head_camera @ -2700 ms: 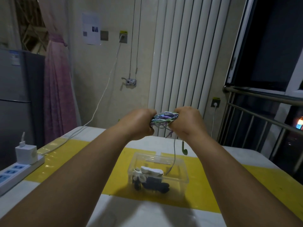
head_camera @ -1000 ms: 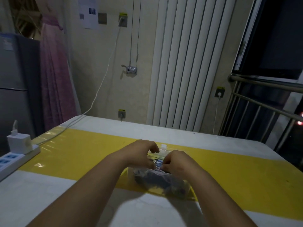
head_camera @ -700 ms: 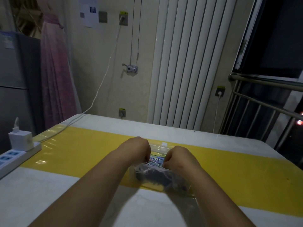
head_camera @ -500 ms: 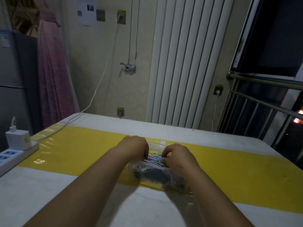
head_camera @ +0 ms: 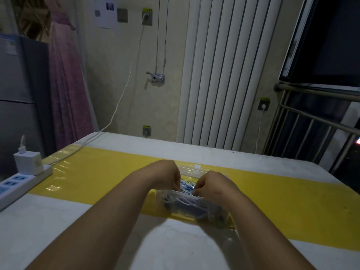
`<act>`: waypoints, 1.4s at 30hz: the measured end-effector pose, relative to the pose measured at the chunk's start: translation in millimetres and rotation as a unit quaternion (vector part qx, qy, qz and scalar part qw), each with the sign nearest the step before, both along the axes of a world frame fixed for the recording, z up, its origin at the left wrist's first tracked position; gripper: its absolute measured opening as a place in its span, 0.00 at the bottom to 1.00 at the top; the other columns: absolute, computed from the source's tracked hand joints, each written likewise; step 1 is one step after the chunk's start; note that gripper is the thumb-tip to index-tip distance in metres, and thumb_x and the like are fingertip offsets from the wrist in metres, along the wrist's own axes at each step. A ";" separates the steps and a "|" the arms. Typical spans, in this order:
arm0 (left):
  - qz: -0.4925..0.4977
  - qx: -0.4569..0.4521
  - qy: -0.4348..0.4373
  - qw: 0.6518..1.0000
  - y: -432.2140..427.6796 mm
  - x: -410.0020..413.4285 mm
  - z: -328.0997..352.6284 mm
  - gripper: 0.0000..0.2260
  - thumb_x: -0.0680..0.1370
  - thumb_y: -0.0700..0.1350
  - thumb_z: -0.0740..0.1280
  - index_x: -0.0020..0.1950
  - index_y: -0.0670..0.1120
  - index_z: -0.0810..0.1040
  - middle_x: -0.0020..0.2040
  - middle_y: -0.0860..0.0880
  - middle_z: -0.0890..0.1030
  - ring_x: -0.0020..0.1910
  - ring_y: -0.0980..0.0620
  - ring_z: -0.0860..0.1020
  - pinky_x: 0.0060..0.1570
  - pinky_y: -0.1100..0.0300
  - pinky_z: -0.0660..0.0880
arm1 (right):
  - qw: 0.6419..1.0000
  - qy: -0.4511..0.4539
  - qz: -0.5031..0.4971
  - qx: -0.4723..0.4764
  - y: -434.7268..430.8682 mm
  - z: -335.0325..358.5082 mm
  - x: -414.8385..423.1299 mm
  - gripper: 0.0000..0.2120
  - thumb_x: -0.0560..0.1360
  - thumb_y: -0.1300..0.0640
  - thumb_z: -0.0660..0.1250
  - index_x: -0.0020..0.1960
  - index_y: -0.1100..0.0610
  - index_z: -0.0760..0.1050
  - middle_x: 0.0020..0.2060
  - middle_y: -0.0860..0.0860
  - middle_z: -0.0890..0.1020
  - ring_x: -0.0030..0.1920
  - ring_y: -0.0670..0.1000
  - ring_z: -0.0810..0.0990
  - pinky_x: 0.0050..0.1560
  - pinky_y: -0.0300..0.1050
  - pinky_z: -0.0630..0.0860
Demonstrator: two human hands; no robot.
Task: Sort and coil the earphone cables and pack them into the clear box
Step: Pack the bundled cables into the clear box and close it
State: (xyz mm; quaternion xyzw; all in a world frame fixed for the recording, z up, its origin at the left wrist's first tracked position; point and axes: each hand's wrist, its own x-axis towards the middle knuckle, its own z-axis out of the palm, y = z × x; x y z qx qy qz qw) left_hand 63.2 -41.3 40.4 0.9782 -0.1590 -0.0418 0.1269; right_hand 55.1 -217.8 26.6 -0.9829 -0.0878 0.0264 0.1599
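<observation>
Two hands (head_camera: 165,177) (head_camera: 213,185) seemingly pinch cables (head_camera: 186,186) inside box (head_camera: 190,169).

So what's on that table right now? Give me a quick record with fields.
Box: clear box, open top, on the yellow mat
Cables: tangled cables inside the box, between the hands
Left hand: at the box, fingers curled on the cables
Right hand: at the box, fingers curled on the cables
Aside: power strip with a charger at the table's left edge
</observation>
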 end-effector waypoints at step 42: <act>0.233 -0.209 -0.035 0.949 -7.1 5.0 -27.2 0.25 0.74 0.53 0.71 0.69 0.50 0.68 0.60 0.46 0.79 0.51 0.46 0.80 0.47 0.56 0.76 | 0.976 -0.054 -0.200 0.067 -14.3 -12.5 19.5 0.24 0.79 0.46 0.52 0.68 0.59 0.69 0.63 0.58 0.77 0.60 0.61 0.76 0.56 0.50 0.73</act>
